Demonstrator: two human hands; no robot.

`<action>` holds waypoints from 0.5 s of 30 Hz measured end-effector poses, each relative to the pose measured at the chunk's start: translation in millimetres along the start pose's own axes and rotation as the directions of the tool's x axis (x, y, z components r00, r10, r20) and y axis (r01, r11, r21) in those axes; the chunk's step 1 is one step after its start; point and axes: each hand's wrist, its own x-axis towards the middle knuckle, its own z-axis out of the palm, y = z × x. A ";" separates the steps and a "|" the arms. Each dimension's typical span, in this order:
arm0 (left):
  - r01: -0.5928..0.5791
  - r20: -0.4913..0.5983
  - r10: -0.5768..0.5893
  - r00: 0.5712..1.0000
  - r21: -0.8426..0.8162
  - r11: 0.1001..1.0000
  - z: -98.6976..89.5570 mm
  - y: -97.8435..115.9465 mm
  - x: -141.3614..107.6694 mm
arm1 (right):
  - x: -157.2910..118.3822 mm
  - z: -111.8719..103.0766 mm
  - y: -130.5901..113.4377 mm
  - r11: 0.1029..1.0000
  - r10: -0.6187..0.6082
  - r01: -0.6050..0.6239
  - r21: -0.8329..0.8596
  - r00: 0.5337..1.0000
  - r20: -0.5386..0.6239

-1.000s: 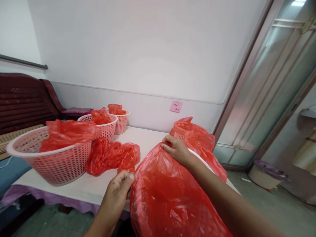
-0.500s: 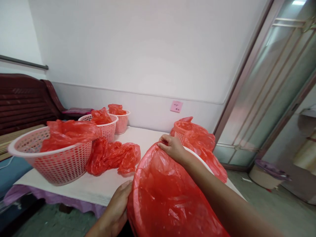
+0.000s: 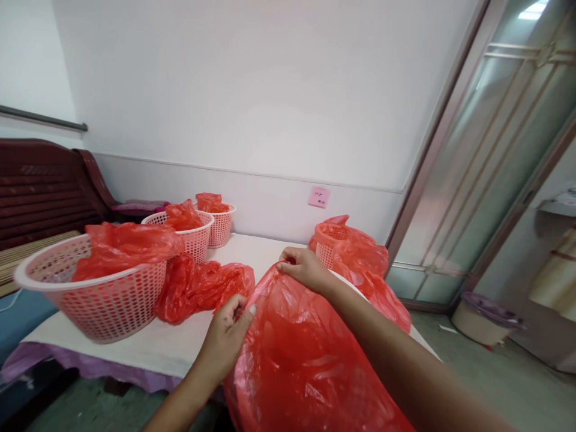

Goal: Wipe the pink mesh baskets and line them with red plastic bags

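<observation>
A thin red plastic bag (image 3: pixel 310 360) lines a large basket in front of me, its mouth spread over the near and left rim. A strip of the basket's white rim (image 3: pixel 348 282) shows behind my right arm. My right hand (image 3: pixel 306 268) pinches the bag's edge at the far side of the mouth. At the left rim, my left hand (image 3: pixel 227 333) has its thumb and curled fingers closed on the bag's edge. Most of the basket is hidden under the red film.
Pink perforated baskets (image 3: pixel 108 300) with red bags in them stand on the left of the white-covered table (image 3: pixel 180 351). A crumpled red bag (image 3: pixel 202 288) lies beside them. Back right is a bag-covered small basket (image 3: pixel 324 255). A bin (image 3: pixel 483 321) stands on the floor.
My left hand has moved up along the left rim and now grips the bag's edge. My right hand, still pinching the bag, has shifted slightly left.
</observation>
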 end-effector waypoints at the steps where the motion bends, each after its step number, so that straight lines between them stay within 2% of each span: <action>1: 0.000 0.004 0.000 1.000 -0.008 1.000 0.1 -1.8 -1.8 | -0.9 -5.5 -1.5 0.999 0.020 -0.022 0.040 0.999 0.039; 5: 0.012 0.003 -0.011 1.000 -0.040 0.999 0.8 -4.4 -8.3 | -10.5 -31.2 -9.8 0.981 0.067 -0.095 0.168 0.984 0.164; 10: 0.038 -0.016 -0.039 0.999 -0.054 0.998 7.4 1.3 -9.0 | -22.9 -51.1 -18.5 0.973 0.069 -0.092 0.210 0.991 0.115; 15: 0.043 -0.008 -0.044 0.999 -0.047 0.998 13.0 7.6 -14.7 | -29.3 -64.5 -14.1 0.970 0.070 -0.105 0.221 0.985 0.158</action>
